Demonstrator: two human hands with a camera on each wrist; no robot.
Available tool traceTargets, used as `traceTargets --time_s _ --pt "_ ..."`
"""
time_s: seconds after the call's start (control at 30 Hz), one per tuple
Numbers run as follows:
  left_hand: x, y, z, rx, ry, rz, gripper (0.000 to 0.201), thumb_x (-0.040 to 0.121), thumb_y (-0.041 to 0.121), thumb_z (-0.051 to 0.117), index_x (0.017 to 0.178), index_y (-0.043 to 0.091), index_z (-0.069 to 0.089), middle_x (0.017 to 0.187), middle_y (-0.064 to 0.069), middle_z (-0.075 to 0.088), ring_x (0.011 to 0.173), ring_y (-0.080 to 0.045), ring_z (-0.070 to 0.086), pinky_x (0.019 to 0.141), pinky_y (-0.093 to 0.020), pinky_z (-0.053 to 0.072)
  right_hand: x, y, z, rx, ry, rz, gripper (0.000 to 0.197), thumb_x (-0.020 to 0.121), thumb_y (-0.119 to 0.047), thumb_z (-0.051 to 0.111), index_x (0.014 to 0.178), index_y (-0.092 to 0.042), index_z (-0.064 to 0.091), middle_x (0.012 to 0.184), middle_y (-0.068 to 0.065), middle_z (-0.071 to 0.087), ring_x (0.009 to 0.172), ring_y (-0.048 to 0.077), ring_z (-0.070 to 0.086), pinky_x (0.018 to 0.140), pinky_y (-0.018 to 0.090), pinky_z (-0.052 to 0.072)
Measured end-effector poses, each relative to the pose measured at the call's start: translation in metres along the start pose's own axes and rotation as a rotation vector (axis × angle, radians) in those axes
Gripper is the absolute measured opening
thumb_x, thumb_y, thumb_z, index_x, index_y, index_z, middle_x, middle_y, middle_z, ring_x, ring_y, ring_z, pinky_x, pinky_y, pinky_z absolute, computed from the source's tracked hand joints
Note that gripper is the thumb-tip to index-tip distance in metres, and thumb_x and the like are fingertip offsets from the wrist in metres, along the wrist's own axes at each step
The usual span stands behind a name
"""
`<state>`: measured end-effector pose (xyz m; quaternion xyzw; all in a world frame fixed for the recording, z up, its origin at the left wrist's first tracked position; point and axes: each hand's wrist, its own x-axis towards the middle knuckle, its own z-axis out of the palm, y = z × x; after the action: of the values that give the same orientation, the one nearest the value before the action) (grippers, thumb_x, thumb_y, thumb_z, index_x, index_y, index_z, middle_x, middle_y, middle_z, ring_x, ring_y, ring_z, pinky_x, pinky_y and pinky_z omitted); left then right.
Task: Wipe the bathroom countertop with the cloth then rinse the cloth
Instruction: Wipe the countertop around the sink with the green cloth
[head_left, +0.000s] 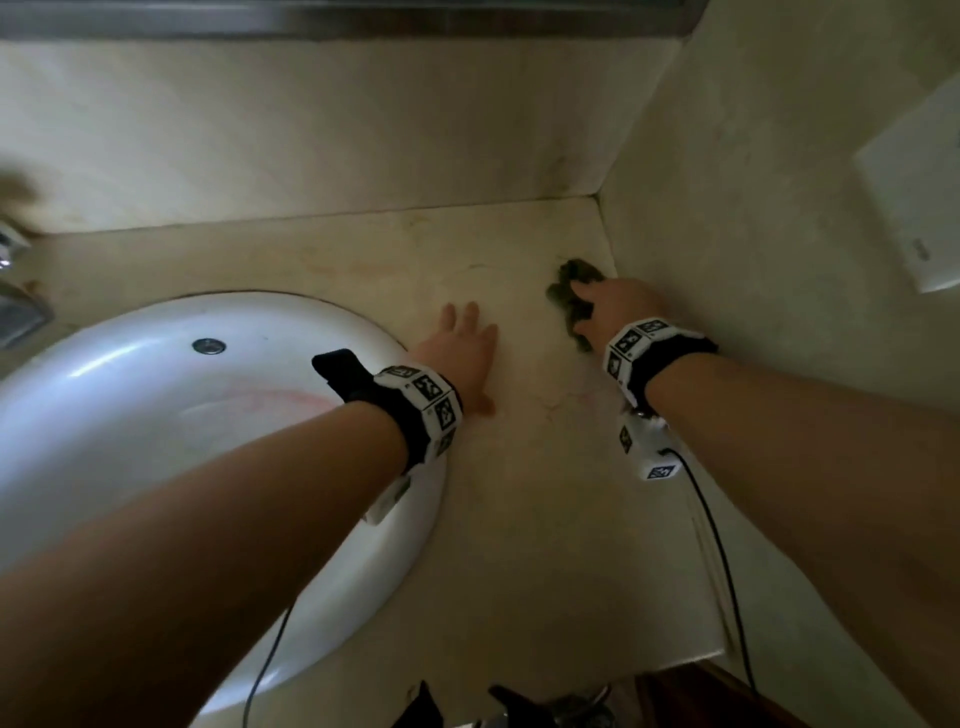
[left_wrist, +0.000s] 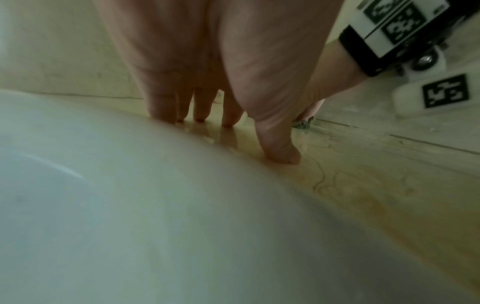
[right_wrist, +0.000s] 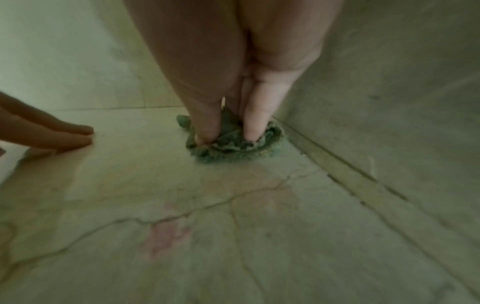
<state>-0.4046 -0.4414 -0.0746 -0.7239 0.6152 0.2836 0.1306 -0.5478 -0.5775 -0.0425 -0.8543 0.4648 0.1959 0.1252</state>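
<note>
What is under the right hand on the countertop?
A crumpled green cloth lies under the right hand, whose fingers press it onto the beige countertop beside the side wall. The countertop below the cloth is covered.

A bathroom, by its fittings: a white oval sink (head_left: 156, 395) with an overflow hole (head_left: 209, 346) is sunk into a beige stone table (head_left: 519, 493), left of the grip. A chrome tap (head_left: 15, 291) stands farther left, and stone walls (head_left: 753, 182) close the corner just beyond it.

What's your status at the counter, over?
Left hand flat on counter. Right hand presses cloth by side wall. Nothing in the way.
</note>
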Motion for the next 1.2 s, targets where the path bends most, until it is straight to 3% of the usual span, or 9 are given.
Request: traceTargets --time_s 0.17,0.37,0.43,0.53,0.63,0.77,0.83,1.0,1.2 --pt "-0.013 0.002 -0.005 -0.006 0.016 0.023 0.094 0.080 0.044 0.072 0.151 0.012 0.019 0.158 -0.015 0.003 0.145 -0.039 0.005 0.112 -0.050 0.031 -0.047 -0.007 0.019 -0.036 -0.090 -0.092 0.059 0.099 -0.022 0.050 0.152 -0.019 0.025 0.154 0.010 0.033 0.135 0.028 0.038 0.107 0.027 0.026" --pt "-0.019 -0.005 0.008 0.010 0.047 0.062 0.089 0.085 0.044 0.065 0.152 0.015 0.014 0.159 -0.014 0.005 0.144 -0.038 0.009 0.113 -0.046 0.028 -0.114 -0.056 0.064 -0.236 -0.271 -0.325 0.059 0.103 -0.018 0.037 0.154 -0.024 0.008 0.162 0.005 0.004 0.141 0.028 0.029 0.108 0.039 0.034" --pt "-0.019 -0.007 0.009 0.025 0.042 0.065 0.097 0.082 0.047 0.069 0.153 0.016 0.012 0.160 -0.013 0.002 0.146 -0.037 0.005 0.114 -0.046 0.027 -0.111 -0.048 0.060 -0.175 -0.257 -0.294 0.060 0.102 -0.016 0.040 0.154 -0.023 0.012 0.162 0.004 0.007 0.142 0.026 0.028 0.109 0.035 0.030" --pt "-0.018 -0.010 0.012 0.029 0.044 0.062 0.107 0.074 0.050 0.075 0.153 0.018 0.010 0.161 -0.010 -0.001 0.147 -0.036 0.003 0.113 -0.048 0.027 -0.076 -0.010 0.045 -0.030 -0.165 -0.067 0.061 0.098 -0.015 0.049 0.152 -0.017 0.022 0.159 0.009 0.020 0.138 0.030 0.034 0.110 0.033 0.027" --pt "-0.014 -0.011 0.017 0.027 0.048 0.047 0.109 0.072 0.051 0.077 0.153 0.020 0.010 0.161 -0.007 -0.002 0.147 -0.034 0.001 0.112 -0.050 0.032 -0.037 0.014 0.028 -0.110 -0.221 0.069 0.069 0.098 -0.027 0.051 0.154 -0.016 0.013 0.159 0.011 0.016 0.140 0.031 0.030 0.113 0.035 0.024" --pt "-0.010 -0.011 0.017 0.024 0.038 0.046 0.110 0.073 0.049 0.077 0.154 0.020 0.009 0.161 -0.006 -0.005 0.148 -0.033 -0.001 0.111 -0.051 0.031 -0.009 0.002 0.014 -0.174 -0.115 -0.027 0.061 0.097 -0.029 0.053 0.149 -0.010 0.028 0.147 0.016 0.039 0.131 0.033 0.042 0.106 0.036 0.033" --pt "-0.010 -0.011 0.017 0.036 0.032 0.053 0.110 0.073 0.051 0.076 0.154 0.021 0.008 0.162 -0.006 -0.005 0.148 -0.033 -0.001 0.112 -0.051 0.030 -0.007 -0.016 0.013 -0.184 -0.049 -0.105 0.056 0.097 -0.026 0.052 0.148 -0.011 0.033 0.146 0.016 0.042 0.128 0.033 0.044 0.104 0.037 0.036" --pt "-0.015 -0.010 0.011 0.038 -0.002 0.065 0.109 0.076 0.049 0.074 0.154 0.018 0.005 0.162 -0.008 -0.005 0.147 -0.035 -0.002 0.118 -0.049 0.020 -0.039 -0.059 0.049 -0.252 -0.094 -0.262 0.058 0.102 -0.028 0.037 0.154 -0.020 0.013 0.161 0.008 0.011 0.141 0.031 0.028 0.106 0.041 0.035" --pt "-0.034 -0.006 0.025 0.059 0.045 0.060 0.095 0.083 0.050 0.066 0.153 0.015 0.012 0.162 -0.010 0.003 0.147 -0.035 0.005 0.118 -0.045 0.022 -0.082 -0.043 0.072 -0.261 -0.085 -0.267 0.052 0.104 -0.016 0.027 0.153 -0.025 0.014 0.162 0.003 0.008 0.144 0.025 0.026 0.105 0.039 0.038"
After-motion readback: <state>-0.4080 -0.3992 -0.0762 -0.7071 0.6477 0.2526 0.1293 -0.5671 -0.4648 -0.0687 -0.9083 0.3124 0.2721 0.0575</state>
